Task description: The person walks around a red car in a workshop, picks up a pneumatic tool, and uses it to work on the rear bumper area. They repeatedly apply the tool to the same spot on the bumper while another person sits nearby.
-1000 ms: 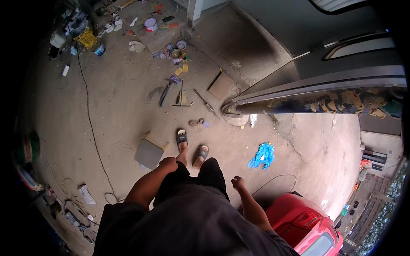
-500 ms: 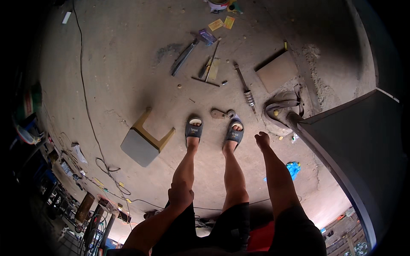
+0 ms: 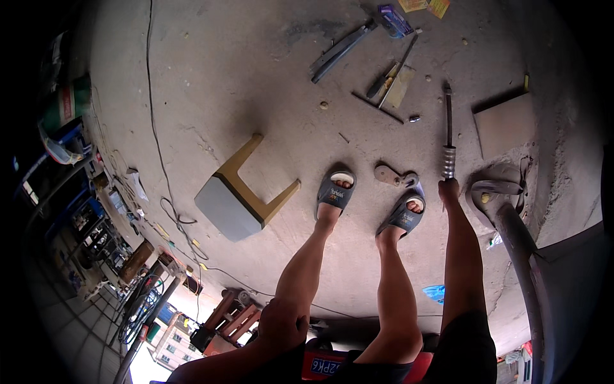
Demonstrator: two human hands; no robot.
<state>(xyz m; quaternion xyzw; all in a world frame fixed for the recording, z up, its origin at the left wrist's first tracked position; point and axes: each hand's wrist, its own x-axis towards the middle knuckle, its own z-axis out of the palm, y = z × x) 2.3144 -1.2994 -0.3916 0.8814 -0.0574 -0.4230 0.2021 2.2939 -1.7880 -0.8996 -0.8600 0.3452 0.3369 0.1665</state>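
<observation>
The right hand point(image 3: 449, 190) is at the near end of a ridged metal rod point(image 3: 449, 161) on the floor point(image 3: 243, 77), the left hand point(image 3: 280, 328) rests at the left knee point(image 3: 295, 299), and whether either grips cannot be told

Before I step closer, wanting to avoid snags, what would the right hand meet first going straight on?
The ribbed metal section of the long rod tool, just beyond the right hand; whether they touch is hard to tell from this view.
</observation>
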